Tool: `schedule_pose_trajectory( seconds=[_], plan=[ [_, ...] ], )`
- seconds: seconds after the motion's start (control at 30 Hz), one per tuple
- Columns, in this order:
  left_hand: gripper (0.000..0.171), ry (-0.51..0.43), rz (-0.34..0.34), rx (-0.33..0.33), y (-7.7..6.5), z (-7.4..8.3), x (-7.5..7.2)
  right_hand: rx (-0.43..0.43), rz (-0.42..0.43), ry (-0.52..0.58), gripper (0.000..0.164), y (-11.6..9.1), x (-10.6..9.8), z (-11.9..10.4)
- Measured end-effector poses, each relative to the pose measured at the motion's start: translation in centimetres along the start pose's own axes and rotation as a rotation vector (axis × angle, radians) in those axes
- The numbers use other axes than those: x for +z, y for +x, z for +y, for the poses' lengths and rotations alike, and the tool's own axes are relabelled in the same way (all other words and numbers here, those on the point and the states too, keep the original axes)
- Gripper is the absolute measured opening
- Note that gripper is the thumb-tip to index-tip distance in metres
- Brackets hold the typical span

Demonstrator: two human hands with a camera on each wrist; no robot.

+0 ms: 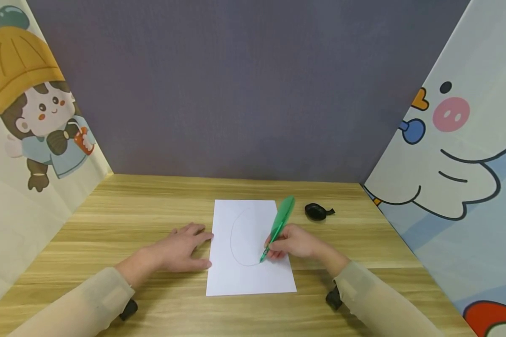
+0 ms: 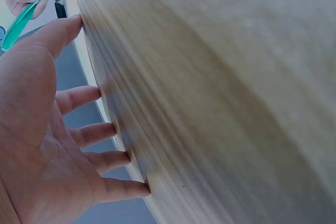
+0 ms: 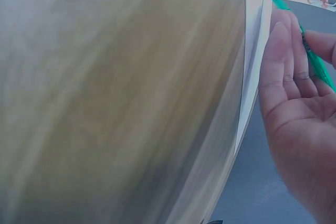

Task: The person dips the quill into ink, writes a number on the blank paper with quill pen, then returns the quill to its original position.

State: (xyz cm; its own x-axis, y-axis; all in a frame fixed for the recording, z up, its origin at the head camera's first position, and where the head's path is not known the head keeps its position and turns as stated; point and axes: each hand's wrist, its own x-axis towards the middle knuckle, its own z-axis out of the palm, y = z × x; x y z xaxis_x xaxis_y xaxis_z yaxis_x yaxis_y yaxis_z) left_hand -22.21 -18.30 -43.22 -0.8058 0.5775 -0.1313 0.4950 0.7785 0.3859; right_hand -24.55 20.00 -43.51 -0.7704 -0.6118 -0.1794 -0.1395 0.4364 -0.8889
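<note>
A sheet of white paper (image 1: 223,281) lies on the wooden table, bearing a thin curved line like the left and lower part of an oval. My right hand (image 1: 293,242) pinches a green feather-topped pen (image 1: 281,217), its tip at the lower end of that line. The right wrist view shows the slim green pen (image 3: 318,67) between thumb and fingers. My left hand (image 1: 180,249) rests spread on the table, thumb and a fingertip at the paper's left edge. In the left wrist view the left hand's fingertips (image 2: 137,188) touch the tabletop.
A small black round object (image 1: 315,211) with a short tail sits on the table (image 1: 152,201) beyond the paper's right side. A grey panel (image 1: 236,93) closes off the back. Cartoon-printed walls (image 1: 459,178) stand at both sides.
</note>
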Motion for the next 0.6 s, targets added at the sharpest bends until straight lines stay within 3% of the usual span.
schedule_pose_trajectory(
  seconds=[0.6],
  plan=[
    [0.086,-0.009,-0.006,-0.005,-0.08,-0.08,-0.13,0.021,0.029,0.025,0.022,0.04,-0.75,0.66]
  ],
)
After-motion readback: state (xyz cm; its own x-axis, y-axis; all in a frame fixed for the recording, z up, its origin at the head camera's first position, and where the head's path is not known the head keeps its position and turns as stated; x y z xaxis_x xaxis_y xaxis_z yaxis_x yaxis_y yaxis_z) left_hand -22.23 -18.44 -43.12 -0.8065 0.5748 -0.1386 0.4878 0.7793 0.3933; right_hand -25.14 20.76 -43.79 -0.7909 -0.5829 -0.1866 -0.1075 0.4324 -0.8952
